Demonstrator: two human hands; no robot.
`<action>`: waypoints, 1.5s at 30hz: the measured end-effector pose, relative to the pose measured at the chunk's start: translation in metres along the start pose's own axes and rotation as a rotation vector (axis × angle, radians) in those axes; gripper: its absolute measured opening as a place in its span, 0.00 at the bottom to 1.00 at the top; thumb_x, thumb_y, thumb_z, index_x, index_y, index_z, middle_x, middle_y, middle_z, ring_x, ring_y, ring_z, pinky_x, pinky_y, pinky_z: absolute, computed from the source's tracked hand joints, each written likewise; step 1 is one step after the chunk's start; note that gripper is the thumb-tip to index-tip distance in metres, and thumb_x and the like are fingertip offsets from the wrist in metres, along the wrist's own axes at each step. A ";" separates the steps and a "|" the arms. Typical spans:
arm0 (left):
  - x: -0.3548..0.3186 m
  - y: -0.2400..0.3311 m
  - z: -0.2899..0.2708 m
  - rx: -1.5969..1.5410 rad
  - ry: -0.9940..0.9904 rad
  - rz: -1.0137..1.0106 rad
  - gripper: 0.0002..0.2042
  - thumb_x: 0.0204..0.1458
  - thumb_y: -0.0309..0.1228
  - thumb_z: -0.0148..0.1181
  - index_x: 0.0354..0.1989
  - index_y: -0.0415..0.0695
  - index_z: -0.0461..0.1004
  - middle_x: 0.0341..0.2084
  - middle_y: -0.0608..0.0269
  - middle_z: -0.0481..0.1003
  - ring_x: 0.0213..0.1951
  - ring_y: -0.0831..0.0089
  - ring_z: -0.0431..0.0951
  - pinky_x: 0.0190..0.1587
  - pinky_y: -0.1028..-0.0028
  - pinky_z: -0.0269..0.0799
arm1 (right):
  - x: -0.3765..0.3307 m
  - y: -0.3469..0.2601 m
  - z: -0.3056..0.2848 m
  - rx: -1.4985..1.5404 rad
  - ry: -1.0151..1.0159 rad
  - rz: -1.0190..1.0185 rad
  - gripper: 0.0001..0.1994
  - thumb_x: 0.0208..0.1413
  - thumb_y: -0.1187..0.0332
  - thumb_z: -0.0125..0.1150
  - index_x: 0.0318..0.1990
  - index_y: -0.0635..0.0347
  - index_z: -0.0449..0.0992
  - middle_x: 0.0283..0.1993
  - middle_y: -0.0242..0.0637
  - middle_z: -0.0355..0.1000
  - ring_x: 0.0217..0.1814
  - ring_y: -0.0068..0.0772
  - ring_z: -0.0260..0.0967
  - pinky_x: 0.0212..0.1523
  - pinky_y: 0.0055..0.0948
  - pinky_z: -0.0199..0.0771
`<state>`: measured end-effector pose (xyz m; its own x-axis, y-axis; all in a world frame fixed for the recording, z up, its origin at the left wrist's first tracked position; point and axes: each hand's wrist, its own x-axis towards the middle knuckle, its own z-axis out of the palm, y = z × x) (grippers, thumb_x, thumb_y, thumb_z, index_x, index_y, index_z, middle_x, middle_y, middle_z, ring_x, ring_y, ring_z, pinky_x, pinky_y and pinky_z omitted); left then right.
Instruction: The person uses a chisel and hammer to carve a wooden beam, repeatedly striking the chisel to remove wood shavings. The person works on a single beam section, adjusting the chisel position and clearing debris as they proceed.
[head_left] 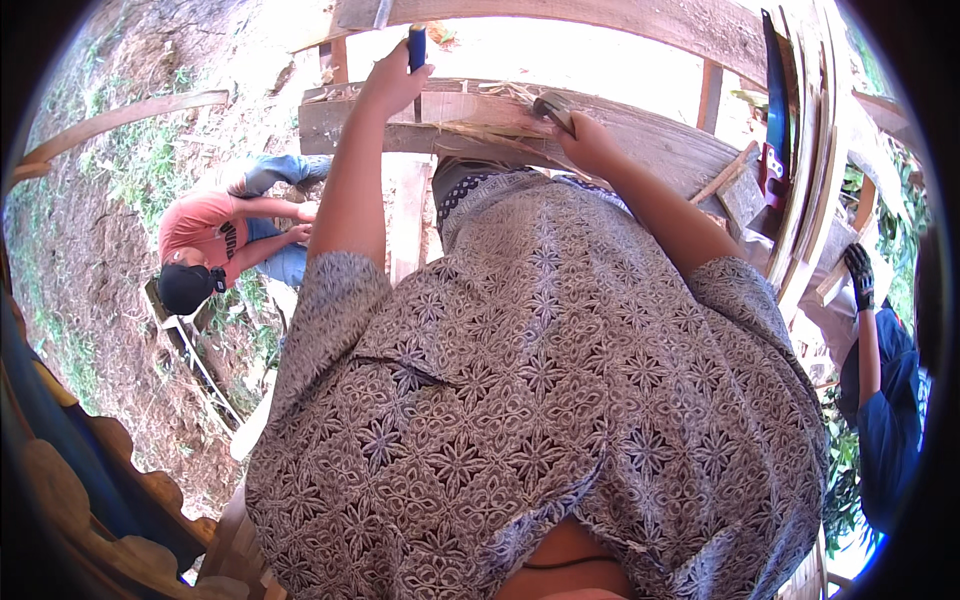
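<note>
My left hand [394, 82] is closed around the blue handle of an upright chisel [417, 48]. The chisel's narrow dark shaft runs down to the wooden beam [455, 108] in front of me, and its tip is too small to make out. Lower and to the right, my right hand [592, 146] grips a hammer [552, 106] by its handle, the dark head close to the beam's top. Light wood shavings [512, 92] lie along the beam between my two hands. The hammer head and the chisel are apart.
Another timber [560, 14] crosses beyond the beam. At the right, a blue-bladed handsaw [771, 110] rests by long upright boards [815, 170]. One person [215, 225] in a salmon shirt sits at the left; another [890, 400] in dark blue, with a black glove, is at the right.
</note>
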<state>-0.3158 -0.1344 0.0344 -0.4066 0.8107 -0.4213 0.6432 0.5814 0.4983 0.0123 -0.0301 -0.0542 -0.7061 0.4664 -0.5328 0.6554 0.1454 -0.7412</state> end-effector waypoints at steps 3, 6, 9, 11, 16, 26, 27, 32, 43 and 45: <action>-0.056 -0.017 0.010 -0.386 0.218 -0.001 0.11 0.61 0.27 0.55 0.49 0.38 0.65 0.37 0.55 0.77 0.40 0.71 0.81 0.44 0.71 0.77 | 0.000 0.008 -0.006 -0.005 0.006 -0.035 0.15 0.62 0.57 0.57 0.40 0.62 0.74 0.32 0.49 0.74 0.37 0.48 0.73 0.39 0.44 0.69; -0.097 -0.027 0.034 -0.745 0.494 0.026 0.06 0.61 0.21 0.54 0.42 0.40 0.65 0.37 0.55 0.76 0.44 0.70 0.79 0.48 0.73 0.74 | 0.005 0.014 -0.011 -0.034 0.005 -0.075 0.15 0.62 0.56 0.58 0.39 0.62 0.73 0.31 0.46 0.73 0.35 0.46 0.72 0.38 0.43 0.68; -0.120 -0.036 0.059 -0.981 0.694 0.080 0.08 0.61 0.18 0.52 0.44 0.42 0.61 0.41 0.54 0.73 0.47 0.66 0.78 0.52 0.70 0.75 | 0.011 0.015 -0.015 -0.077 -0.021 -0.079 0.16 0.62 0.55 0.58 0.39 0.61 0.74 0.29 0.44 0.73 0.33 0.43 0.71 0.37 0.41 0.68; -0.132 -0.038 0.077 -1.119 0.795 0.012 0.09 0.60 0.18 0.52 0.43 0.43 0.61 0.41 0.55 0.73 0.48 0.66 0.78 0.54 0.67 0.75 | 0.014 0.012 -0.019 -0.109 -0.051 -0.061 0.16 0.62 0.54 0.58 0.39 0.60 0.74 0.29 0.43 0.73 0.32 0.41 0.71 0.36 0.40 0.68; -0.160 -0.041 0.097 -1.358 0.899 -0.187 0.07 0.62 0.21 0.51 0.44 0.47 0.62 0.48 0.57 0.72 0.55 0.61 0.74 0.61 0.59 0.72 | 0.009 -0.020 -0.035 -0.116 -0.102 -0.005 0.16 0.62 0.54 0.59 0.39 0.59 0.74 0.28 0.42 0.72 0.31 0.38 0.71 0.35 0.40 0.69; -0.159 -0.045 0.081 -1.445 0.969 -0.218 0.10 0.62 0.26 0.55 0.46 0.40 0.61 0.50 0.51 0.73 0.50 0.62 0.77 0.57 0.63 0.78 | 0.027 0.016 -0.020 -0.104 0.005 -0.191 0.15 0.61 0.56 0.58 0.43 0.59 0.74 0.27 0.37 0.71 0.25 0.32 0.71 0.26 0.36 0.71; -0.155 -0.041 0.068 -1.335 0.962 -0.170 0.10 0.62 0.26 0.56 0.46 0.39 0.61 0.49 0.50 0.73 0.49 0.63 0.77 0.57 0.63 0.77 | 0.015 0.000 -0.026 -0.073 0.013 -0.240 0.15 0.62 0.56 0.57 0.43 0.59 0.74 0.26 0.36 0.71 0.24 0.32 0.71 0.24 0.35 0.70; -0.132 -0.039 0.027 -0.934 0.810 -0.072 0.08 0.61 0.24 0.56 0.44 0.38 0.64 0.44 0.53 0.76 0.47 0.70 0.77 0.51 0.72 0.77 | 0.012 -0.003 -0.025 -0.024 -0.021 -0.178 0.14 0.62 0.55 0.57 0.44 0.57 0.74 0.24 0.34 0.69 0.23 0.30 0.69 0.23 0.34 0.70; -0.118 -0.022 0.033 -0.601 0.788 -0.035 0.05 0.59 0.24 0.59 0.39 0.37 0.72 0.35 0.58 0.78 0.41 0.76 0.79 0.45 0.77 0.75 | 0.016 0.008 -0.020 -0.034 -0.059 -0.013 0.23 0.63 0.50 0.52 0.37 0.65 0.77 0.30 0.51 0.75 0.36 0.49 0.75 0.39 0.45 0.71; -0.119 -0.018 0.031 -0.579 0.787 -0.047 0.05 0.59 0.24 0.60 0.39 0.37 0.71 0.35 0.57 0.78 0.40 0.76 0.79 0.44 0.77 0.75 | 0.014 0.004 -0.021 -0.037 -0.068 -0.005 0.22 0.63 0.51 0.52 0.38 0.65 0.77 0.31 0.50 0.75 0.36 0.49 0.75 0.39 0.44 0.71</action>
<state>-0.2583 -0.2434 0.0523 -0.8755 0.4780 0.0714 0.2831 0.3874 0.8774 0.0106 -0.0044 -0.0560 -0.7250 0.4058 -0.5565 0.6604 0.1800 -0.7291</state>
